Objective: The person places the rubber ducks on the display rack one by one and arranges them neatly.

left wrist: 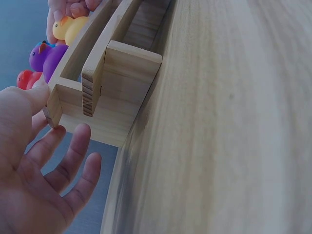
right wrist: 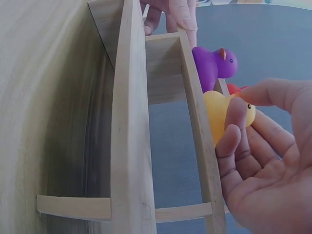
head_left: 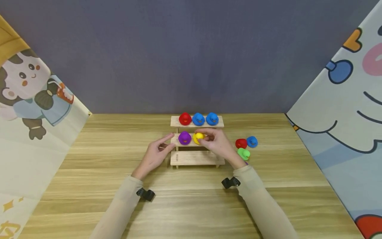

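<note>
A three-tier wooden stand [head_left: 197, 158] stands on the table. On its middle tier, my right hand [head_left: 217, 143] pinches a yellow rubber duck [head_left: 198, 136] between thumb and fingers; the duck's base is at the shelf board. Just left of it sits a purple rubber duck [head_left: 184, 138]. My left hand [head_left: 155, 155] holds the left end of that middle board, thumb at one edge and a finger at the other, its remaining fingers spread [left wrist: 73, 168]. The top tier bears a red duck [head_left: 185, 119] and two blue ducks [head_left: 198, 119].
Right of the stand, a red duck [head_left: 241, 143], a blue duck [head_left: 252, 141] and a green duck [head_left: 243, 153] lie on the wooden table [head_left: 191, 209]. A bit of purple shows beside the right wrist. A grey-blue wall [head_left: 191, 59] rises behind; printed panels flank both sides.
</note>
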The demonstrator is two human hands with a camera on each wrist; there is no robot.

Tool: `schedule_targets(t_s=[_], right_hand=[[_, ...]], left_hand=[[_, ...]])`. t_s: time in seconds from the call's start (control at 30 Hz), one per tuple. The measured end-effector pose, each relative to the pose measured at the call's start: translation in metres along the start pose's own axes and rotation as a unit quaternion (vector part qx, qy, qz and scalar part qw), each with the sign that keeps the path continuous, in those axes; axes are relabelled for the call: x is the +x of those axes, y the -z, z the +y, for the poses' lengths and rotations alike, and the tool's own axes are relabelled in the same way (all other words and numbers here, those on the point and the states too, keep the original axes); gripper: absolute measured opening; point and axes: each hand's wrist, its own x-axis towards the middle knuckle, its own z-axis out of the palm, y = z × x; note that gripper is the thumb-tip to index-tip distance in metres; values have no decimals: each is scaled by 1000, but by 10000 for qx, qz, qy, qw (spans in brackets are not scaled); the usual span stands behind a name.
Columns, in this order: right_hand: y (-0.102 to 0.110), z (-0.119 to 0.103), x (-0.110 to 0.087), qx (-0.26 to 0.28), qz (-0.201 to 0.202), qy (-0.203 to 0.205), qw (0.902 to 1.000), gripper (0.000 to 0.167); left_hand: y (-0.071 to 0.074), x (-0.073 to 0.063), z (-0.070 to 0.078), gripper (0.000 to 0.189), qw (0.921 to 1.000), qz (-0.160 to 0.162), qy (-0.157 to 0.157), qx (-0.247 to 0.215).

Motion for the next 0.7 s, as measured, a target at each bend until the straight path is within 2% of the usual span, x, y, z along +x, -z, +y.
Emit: schedule_targets(t_s=[0.27,0.53,0.7], right_hand=[[-2,0,0,65,22,-15,10000,38],[0,5,-3,249,68,323,9991,44],[8,8,-9,260,178,143,9994,37]], left_hand=[[1,0,1,51,9999,44,-35,109],[0,0,1,50,10000,6,76,57],[0,0,0,49,9999,16,67,73]])
